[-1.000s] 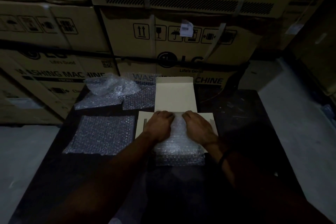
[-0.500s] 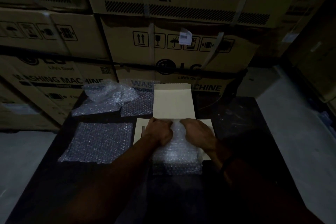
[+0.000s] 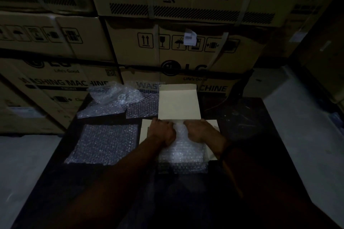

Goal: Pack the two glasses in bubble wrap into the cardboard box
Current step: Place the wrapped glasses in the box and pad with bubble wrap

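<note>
A small pale cardboard box (image 3: 177, 102) lies open on the dark table (image 3: 251, 135), its lid flap raised at the back. A bubble-wrap sheet (image 3: 183, 152) covers the box's inside and hangs over its near edge. My left hand (image 3: 162, 132) and my right hand (image 3: 200, 131) sit side by side at the box's far end, fingers curled down into the wrap. Whatever lies under the wrap is hidden; no glass is visible.
A flat bubble-wrap sheet (image 3: 104, 144) lies left of the box. Behind it sit a crumpled bubble-wrap bundle (image 3: 113, 96) and another flat piece (image 3: 143, 107). Large stacked cartons (image 3: 186, 48) wall off the back. Grey floor shows on both sides.
Both hands have shifted slightly towards the box's far end and closer together, bunching the wrap between them. The camera has tilted down a little.
</note>
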Demonstrator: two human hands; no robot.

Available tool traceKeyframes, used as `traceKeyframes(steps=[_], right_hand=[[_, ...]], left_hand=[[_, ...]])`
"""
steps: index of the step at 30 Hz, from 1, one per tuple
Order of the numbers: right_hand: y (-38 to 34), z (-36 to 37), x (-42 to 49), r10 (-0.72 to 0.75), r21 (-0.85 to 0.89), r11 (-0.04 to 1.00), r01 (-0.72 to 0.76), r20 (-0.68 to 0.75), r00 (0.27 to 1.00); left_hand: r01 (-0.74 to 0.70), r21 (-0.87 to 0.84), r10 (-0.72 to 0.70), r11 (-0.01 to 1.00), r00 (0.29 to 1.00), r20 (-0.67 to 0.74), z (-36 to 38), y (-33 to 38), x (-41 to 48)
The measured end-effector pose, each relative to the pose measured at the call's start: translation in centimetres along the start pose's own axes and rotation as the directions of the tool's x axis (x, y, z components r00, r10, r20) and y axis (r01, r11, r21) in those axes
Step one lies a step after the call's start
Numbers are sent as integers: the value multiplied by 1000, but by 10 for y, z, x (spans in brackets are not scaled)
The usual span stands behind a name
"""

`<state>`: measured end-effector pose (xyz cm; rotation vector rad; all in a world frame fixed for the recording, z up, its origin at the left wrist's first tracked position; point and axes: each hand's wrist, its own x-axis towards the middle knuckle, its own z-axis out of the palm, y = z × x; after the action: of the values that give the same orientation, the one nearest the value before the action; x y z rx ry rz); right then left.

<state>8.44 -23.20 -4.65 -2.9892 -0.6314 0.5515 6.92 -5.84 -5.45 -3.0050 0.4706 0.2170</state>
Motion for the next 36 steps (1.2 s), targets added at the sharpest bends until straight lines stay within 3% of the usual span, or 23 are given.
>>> traceKeyframes(steps=[3, 6, 8, 10, 12, 15, 17, 22, 26, 33, 36], right_hand=[[2, -3, -7, 28, 78, 997, -19, -113, 993], [8, 8, -13, -23, -43, 999, 18, -126, 992], [10, 14, -14, -23, -110, 994, 15, -75, 997], [8, 14, -12, -7, -136, 991, -3, -68, 998], [4, 11, -10, 11, -141, 990, -15, -31, 999], [3, 5, -7, 39, -110, 993, -34, 40, 998], [5, 3, -9, 28, -87, 996, -25, 25, 999], [7, 8, -19, 10, -10, 1000, -11, -110, 994], [8, 10, -22, -18, -68, 998, 14, -48, 999], [-1, 4, -21, -14, -149, 989, 9, -29, 999], [-4, 1, -20, -27, -29, 999, 22, -170, 985]], left_hand=[[26, 1, -26, 1000, 999, 34, -3, 2, 1], [27, -166, -17, 986, 998, 58, -2, -3, 1], [39, -329, -60, 944, 997, -56, -6, -7, 0], [10, -385, -105, 923, 968, -226, -9, -8, -4], [1, -359, -88, 933, 970, -228, -10, -6, -11], [40, -284, -49, 958, 998, -26, -4, -5, -15], [28, -194, -22, 981, 999, 31, -2, -5, -15], [12, -135, -16, 991, 1000, -27, 4, 0, -13], [-27, -90, 20, 996, 997, -77, 5, 1, -16], [9, -127, -8, 992, 1000, 10, -2, 2, -7], [62, -131, -56, 989, 997, 47, 2, 7, -6]])
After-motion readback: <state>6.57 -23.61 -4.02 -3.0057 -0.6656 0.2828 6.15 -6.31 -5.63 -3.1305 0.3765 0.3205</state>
